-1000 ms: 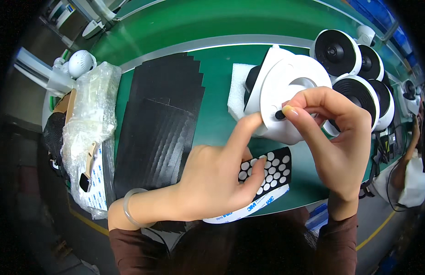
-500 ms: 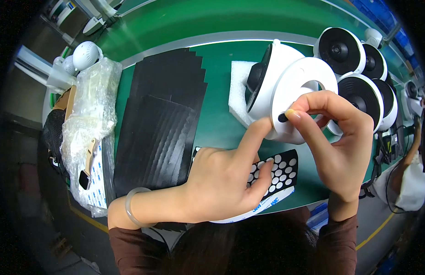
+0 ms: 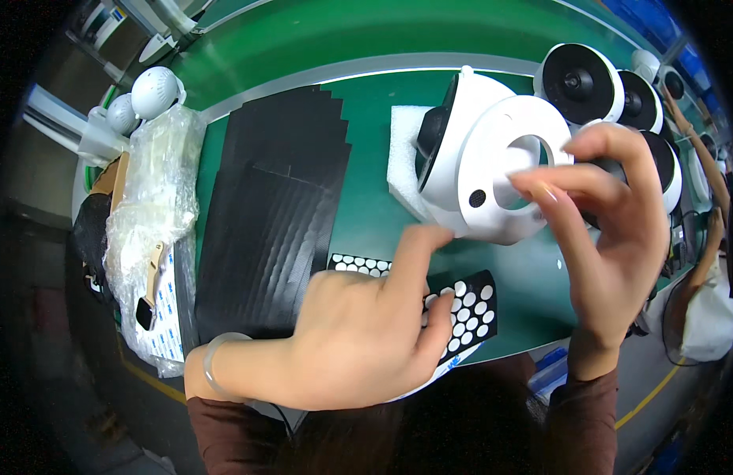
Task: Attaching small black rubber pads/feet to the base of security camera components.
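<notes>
A white camera-like housing (image 3: pixel 444 170) with a black front leans on a white foam block (image 3: pixel 404 150), its ring-shaped base (image 3: pixel 485 154) facing me. One round black pad (image 3: pixel 477 199) sits on the ring's lower left. My right hand (image 3: pixel 619 214) hovers at the ring's right side, fingers apart, with nothing visible in them. My left hand (image 3: pixel 366 332) grips a black sheet of round pads with white backing (image 3: pixel 471 313) in its curled fingers. Its index finger points out close to the ring's lower edge. Part of the sheet is hidden under that hand.
Overlapping black sheets (image 3: pixel 275 190) lie left of the housing on the green table. Further left are a bubble-wrapped stack (image 3: pixel 157 182), a watch (image 3: pixel 147 309) and white round parts (image 3: pixel 154 93). Several similar housings (image 3: pixel 580 83) stand at the right. Another person's arm (image 3: pixel 706 174) shows at far right.
My right hand has let go of the black pad, which stays on the ring, and moved right with its fingers spreading. My left hand and the dotted sheet have shifted slightly down and left.
</notes>
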